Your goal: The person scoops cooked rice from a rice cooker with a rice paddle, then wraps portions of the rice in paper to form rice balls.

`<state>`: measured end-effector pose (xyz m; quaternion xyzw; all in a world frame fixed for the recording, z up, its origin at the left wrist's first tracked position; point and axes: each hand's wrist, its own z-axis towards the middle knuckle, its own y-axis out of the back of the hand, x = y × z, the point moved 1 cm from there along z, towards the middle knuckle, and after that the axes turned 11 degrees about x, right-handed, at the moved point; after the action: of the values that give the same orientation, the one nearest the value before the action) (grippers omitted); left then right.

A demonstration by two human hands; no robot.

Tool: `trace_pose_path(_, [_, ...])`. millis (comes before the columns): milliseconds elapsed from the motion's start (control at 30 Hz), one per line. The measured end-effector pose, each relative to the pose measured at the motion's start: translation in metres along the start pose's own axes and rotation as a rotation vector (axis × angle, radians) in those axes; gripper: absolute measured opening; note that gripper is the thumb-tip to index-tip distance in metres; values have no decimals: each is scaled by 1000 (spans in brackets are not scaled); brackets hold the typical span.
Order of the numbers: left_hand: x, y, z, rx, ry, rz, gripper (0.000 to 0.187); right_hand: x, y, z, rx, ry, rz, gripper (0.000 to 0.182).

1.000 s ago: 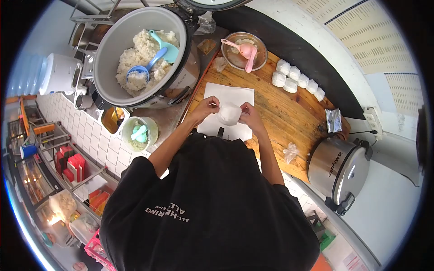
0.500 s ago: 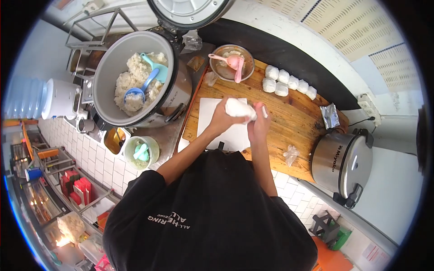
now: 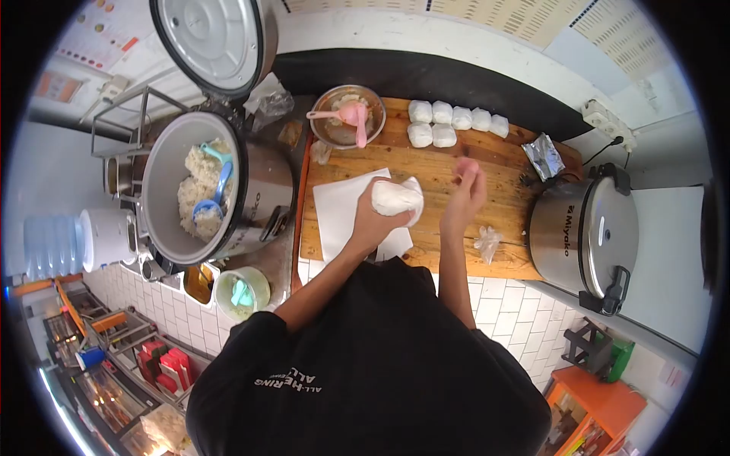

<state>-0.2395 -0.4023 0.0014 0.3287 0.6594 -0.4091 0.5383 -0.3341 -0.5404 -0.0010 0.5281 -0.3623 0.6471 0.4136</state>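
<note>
My left hand (image 3: pixel 367 216) is closed around a white paper-wrapped packet (image 3: pixel 395 199), held above a stack of white paper sheets (image 3: pixel 334 216). A loose paper flap stands up at the packet's right side. To the right, apart from the packet, my right hand (image 3: pixel 464 199) is raised over the wooden table (image 3: pixel 509 171). Its fingers are curled together; whether anything small is between them cannot be made out. Several similar wrapped white packets (image 3: pixel 461 118) sit in two rows along the table's back edge.
An open rice cooker (image 3: pixel 262 190) with rice and scoops stands left. A metal bowl (image 3: pixel 323 137) holding pink scoops is at the table's back left. A small plastic bag (image 3: pixel 488 242), a foil pouch (image 3: pixel 544 157) and a closed Miyako cooker (image 3: pixel 582 235) are at right.
My right hand has come away from the packet and moved right. The packet stays in my left hand. The camera view has shifted, so the surroundings appear moved.
</note>
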Motion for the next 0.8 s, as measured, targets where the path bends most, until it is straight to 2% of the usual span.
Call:
trace_pose_path(33, [1,1,6,-115,-25,39,53,5,10,-6,7,-42,-85,30])
trace_pose_path(100, [6,0,15,-112,-22,89,56,13,3,-27,254,-53,3,43])
trace_pose_path(167, [1,-11,22,25,-146,47,60,2,-15,-56,269,-151,75,47])
trace_pose_path(267, [-1,-24,28,48,-97,88,63,-16,-4,-47,357,-240,245,48])
trace_pose_path(300, [5,-26,29,62,-72,153,64,-19,3,-44,346,-251,251,48])
trace_pose_path(367, [23,-26,35,38,34,85,62,-27,14,-32,518,-226,142,47])
trace_pose_path(400, [29,-27,42,6,122,12,61,-27,16,-27,507,-229,146,47])
trace_pose_path(433, [35,-31,48,12,133,14,61,-24,21,-22,352,-339,300,45])
trace_pose_path(467, [42,-34,57,-97,167,-138,59,-25,25,-17,195,-441,451,44])
trace_pose_path(500, [48,-37,65,-210,195,-291,57,-36,34,-14,193,-441,451,44])
trace_pose_path(567, [58,-44,77,-213,211,-177,55,-64,55,-9,365,-232,30,43])
trace_pose_path(633, [71,-60,88,-178,314,-243,50,-69,41,-10,370,-249,112,41])
trace_pose_path(667, [90,-61,95,-84,300,-325,54,-71,38,-10,373,-258,191,39])
trace_pose_path(700, [104,-63,100,-83,308,-326,54,-76,45,-4,369,-265,189,39])
trace_pose_path(733, [113,-64,109,3,315,-347,56,-84,54,10,419,-324,76,41])
trace_pose_path(767, [122,-63,117,87,320,-368,61,-92,61,25,471,-384,-38,44])
trace_pose_path(800, [125,-58,125,194,345,-277,79,-100,66,35,473,-386,-34,44])
